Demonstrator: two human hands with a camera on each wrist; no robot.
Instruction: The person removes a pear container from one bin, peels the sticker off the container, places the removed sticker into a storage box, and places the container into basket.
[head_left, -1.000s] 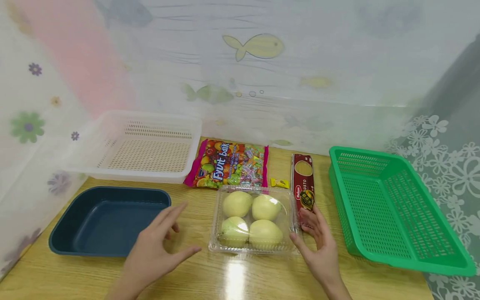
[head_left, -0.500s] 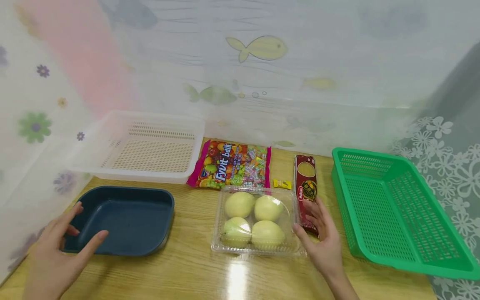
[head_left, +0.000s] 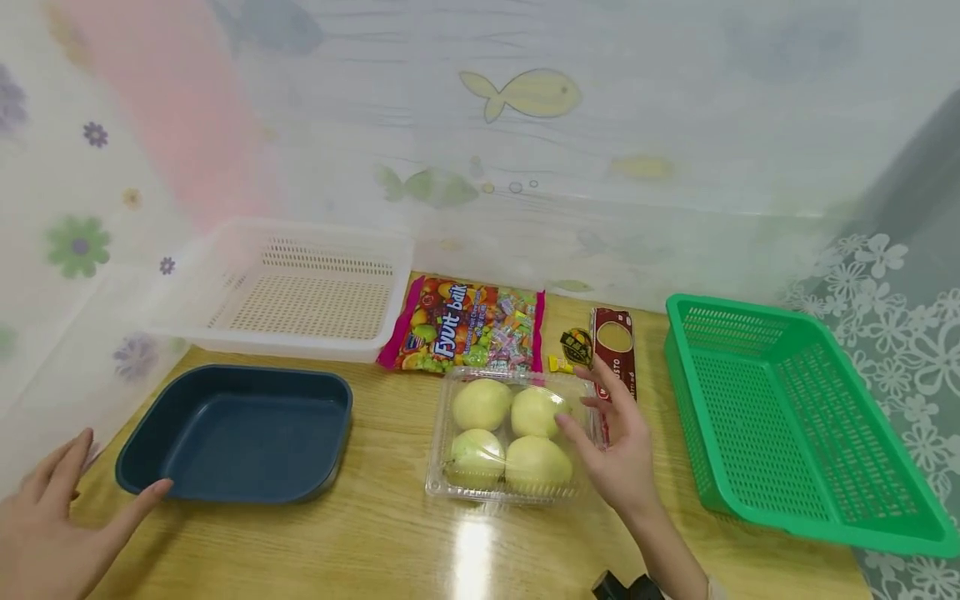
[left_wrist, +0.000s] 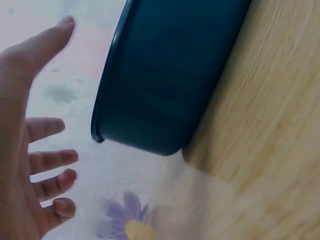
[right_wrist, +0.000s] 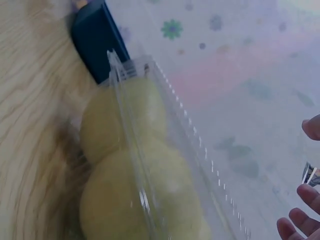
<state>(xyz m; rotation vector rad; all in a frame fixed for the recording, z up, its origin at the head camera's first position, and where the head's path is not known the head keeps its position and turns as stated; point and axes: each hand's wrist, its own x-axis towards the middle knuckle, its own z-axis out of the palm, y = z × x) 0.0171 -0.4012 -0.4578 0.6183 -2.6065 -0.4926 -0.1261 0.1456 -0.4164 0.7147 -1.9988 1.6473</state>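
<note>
My right hand (head_left: 618, 454) is over the right end of a clear plastic box (head_left: 438, 475) of pale yellow-green pears (head_left: 538, 467). At its fingertips it holds a small black-and-gold packet (head_left: 577, 346); the right wrist view shows only a sliver of the packet (right_wrist: 312, 175) by the fingers. Behind this hand lies a dark red pasta pack (head_left: 615, 333), partly covered. My left hand (head_left: 56, 521) has its fingers spread at the near left corner of a dark blue basin (head_left: 247, 442). In the left wrist view the hand (left_wrist: 25, 145) holds nothing, with the basin's side beside it.
A yellow wrapped candy (head_left: 560, 364) sits between the pasta pack and a bright bag of fruit chews (head_left: 472, 325). White (head_left: 300, 343) and green (head_left: 690, 417) perforated baskets stand at back left and right. A patterned plastic curtain (head_left: 525, 233) hangs behind the table (head_left: 375, 550).
My left hand has moved left, from near the pear box to the basin's outer corner. My right hand has carried the black-and-gold packet up and left, off the pasta pack's front.
</note>
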